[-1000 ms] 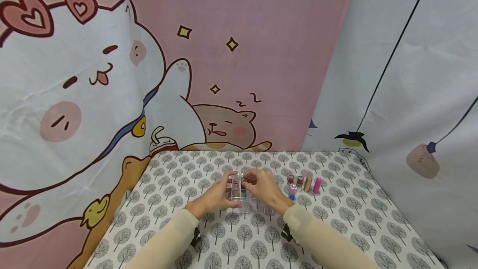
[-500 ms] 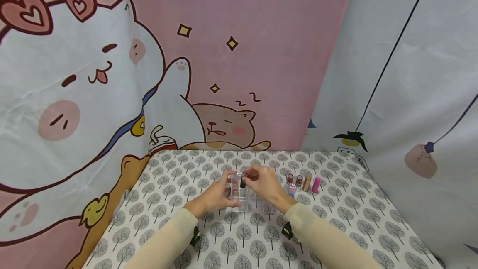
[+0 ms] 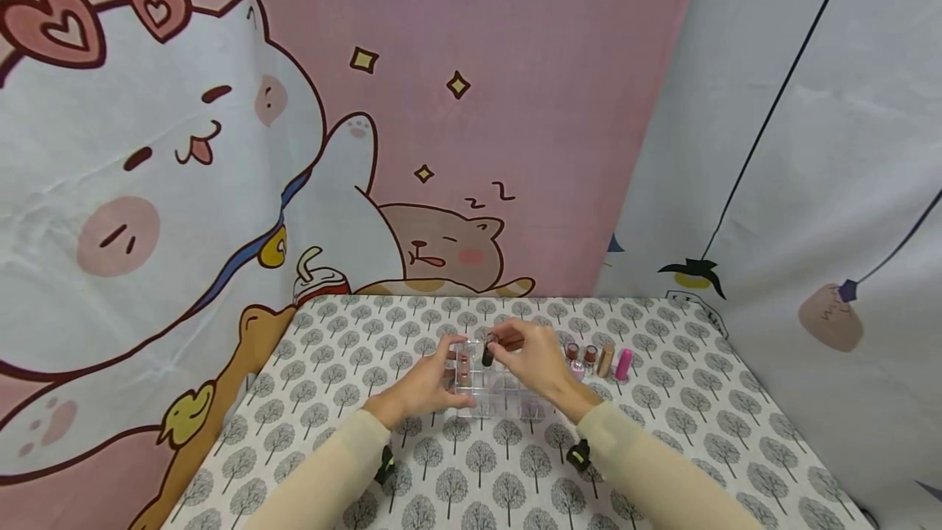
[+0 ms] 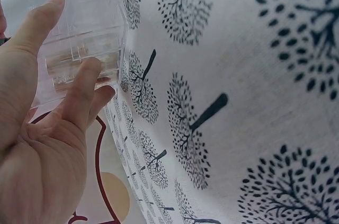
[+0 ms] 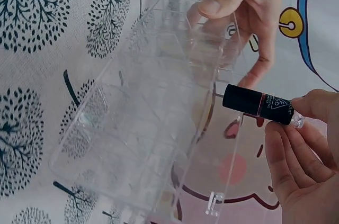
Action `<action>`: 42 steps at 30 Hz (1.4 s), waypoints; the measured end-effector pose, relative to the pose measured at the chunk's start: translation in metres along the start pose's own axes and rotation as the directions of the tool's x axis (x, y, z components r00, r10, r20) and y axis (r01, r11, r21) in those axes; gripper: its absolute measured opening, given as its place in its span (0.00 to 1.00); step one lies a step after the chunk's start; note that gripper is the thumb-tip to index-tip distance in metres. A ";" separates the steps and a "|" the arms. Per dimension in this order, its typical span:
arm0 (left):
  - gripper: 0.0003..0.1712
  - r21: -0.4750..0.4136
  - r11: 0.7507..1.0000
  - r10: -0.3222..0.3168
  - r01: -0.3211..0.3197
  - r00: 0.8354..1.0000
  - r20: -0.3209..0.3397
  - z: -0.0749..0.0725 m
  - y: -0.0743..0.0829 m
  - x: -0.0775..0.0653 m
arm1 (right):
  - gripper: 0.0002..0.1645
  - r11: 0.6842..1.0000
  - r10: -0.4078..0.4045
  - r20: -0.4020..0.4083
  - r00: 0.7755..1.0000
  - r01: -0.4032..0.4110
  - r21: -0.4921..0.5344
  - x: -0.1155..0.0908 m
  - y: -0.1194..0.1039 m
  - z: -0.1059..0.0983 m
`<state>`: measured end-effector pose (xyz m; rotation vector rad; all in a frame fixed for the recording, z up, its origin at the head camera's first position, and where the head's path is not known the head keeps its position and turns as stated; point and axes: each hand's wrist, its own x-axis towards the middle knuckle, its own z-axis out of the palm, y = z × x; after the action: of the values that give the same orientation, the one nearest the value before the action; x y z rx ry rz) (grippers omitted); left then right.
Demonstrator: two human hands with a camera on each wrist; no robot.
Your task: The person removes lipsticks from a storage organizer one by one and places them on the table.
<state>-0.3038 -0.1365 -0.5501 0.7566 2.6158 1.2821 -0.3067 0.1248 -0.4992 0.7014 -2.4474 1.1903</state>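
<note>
A clear compartmented organizer (image 3: 508,406) stands on the table. My left hand (image 3: 430,383) holds its left end, thumb at the near side and fingers at the far side. In the left wrist view, gold-coloured tubes (image 4: 66,68) show through the clear wall beside my left fingers. My right hand (image 3: 536,358) pinches a black lipstick tube (image 5: 258,104) by its clear end, between thumb and fingers. The lipstick is tilted above the organizer's back row. Small reddish-topped tubes (image 3: 464,366) stand in the leftmost column.
To the right of the organizer stand two tubes with dark red caps (image 3: 590,354), a beige tube (image 3: 607,360) and a bright pink tube (image 3: 624,365). A pale purple tube (image 3: 577,368) is partly hidden by my right hand. A tree-print cloth (image 3: 331,432) covers the table.
My right hand has lifted the black lipstick up from the organizer's left part and shifted slightly right. My left hand stays in place on the organizer.
</note>
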 end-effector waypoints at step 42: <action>0.66 -0.071 0.997 -0.034 0.035 0.999 0.012 0.000 0.000 0.000 | 0.14 0.992 0.097 -0.119 0.988 -0.107 -0.073 -0.030 0.025 -0.095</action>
<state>-0.3034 -0.1360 -0.5501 0.7015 2.5480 1.3501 -0.2884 0.2226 -0.4731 0.4763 -2.4438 1.1304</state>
